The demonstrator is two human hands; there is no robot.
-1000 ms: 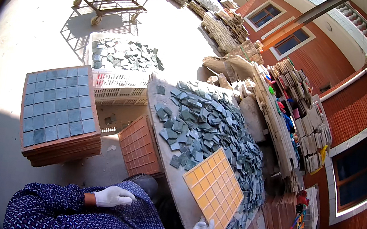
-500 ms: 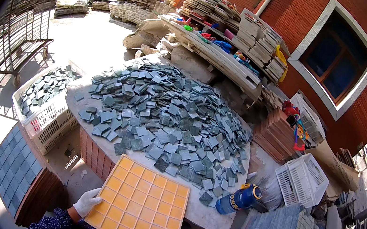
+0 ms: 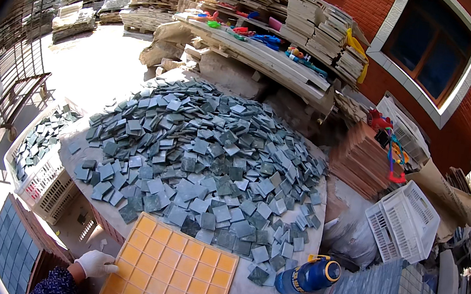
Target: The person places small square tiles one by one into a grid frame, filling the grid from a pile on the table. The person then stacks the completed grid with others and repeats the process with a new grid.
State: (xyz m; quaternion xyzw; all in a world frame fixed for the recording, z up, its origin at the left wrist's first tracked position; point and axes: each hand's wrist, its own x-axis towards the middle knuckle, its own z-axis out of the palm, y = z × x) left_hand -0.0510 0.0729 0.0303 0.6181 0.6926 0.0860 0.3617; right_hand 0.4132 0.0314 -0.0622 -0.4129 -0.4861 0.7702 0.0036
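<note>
One gloved left hand (image 3: 97,264) has its fingers closed on the edge of the yellow grid tray (image 3: 176,269), just right of them and cut off below; the right hand's grip I can't see.

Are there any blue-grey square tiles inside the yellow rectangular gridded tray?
No, all visible cells of the yellow gridded tray are bare.

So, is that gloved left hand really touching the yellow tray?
Touching. The head view shows the left hand's fingers meeting the yellow tray's left edge, with no gap between.
</note>
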